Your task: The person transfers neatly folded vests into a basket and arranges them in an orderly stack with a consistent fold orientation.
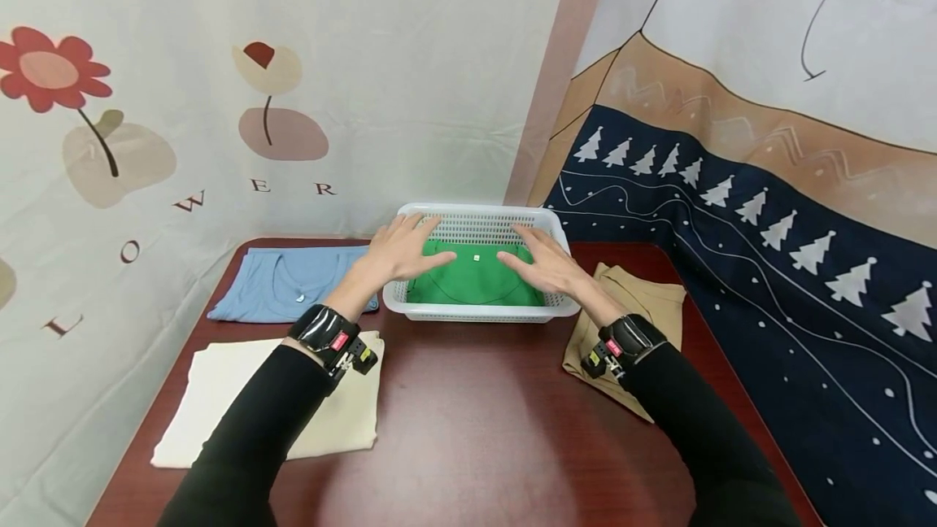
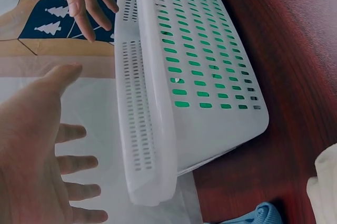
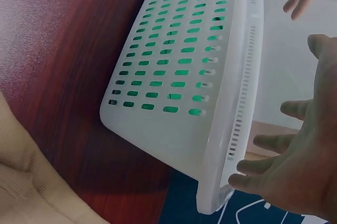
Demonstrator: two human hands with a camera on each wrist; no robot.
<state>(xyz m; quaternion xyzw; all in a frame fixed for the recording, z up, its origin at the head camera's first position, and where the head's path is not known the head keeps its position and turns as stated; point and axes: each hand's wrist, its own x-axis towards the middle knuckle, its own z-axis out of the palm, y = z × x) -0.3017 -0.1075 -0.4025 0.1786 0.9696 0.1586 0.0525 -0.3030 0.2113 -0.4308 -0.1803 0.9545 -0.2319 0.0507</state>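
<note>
Centrally placed green garment (image 1: 476, 279): folded and lying flat inside the basket, with a small pale square near its far side and a thin curved seam across it.
White basket (image 1: 476, 314): smooth plastic, a rounded rectangle with rows of slots in its walls; it sits at the middle of the table's far edge.
Left hand (image 1: 398, 252): raised above the basket's left end, fingers straight and spread wide, thumb out, holding nothing.
Right hand (image 1: 549, 263): mirrors it at the right end, fingers extended and parted, with hold of nothing; whether the little finger brushes the rim, I cannot tell.
Handling, as a judgement: flat, even pressure should keep the soft cloth smooth; lifting the basket would call for matching grips at both ends, to keep it level.
Blue garment (image 1: 256, 287): soft, neatly folded, at the table's far left corner.
Cream cloth (image 1: 337, 405): a flat folded rectangle along the left edge.
Tan garment (image 1: 647, 299): folded, faintly ribbed, towards the far right corner, partly under the right forearm.
Table (image 1: 468, 429): glossy, reddish-brown, wood-grained.
</note>
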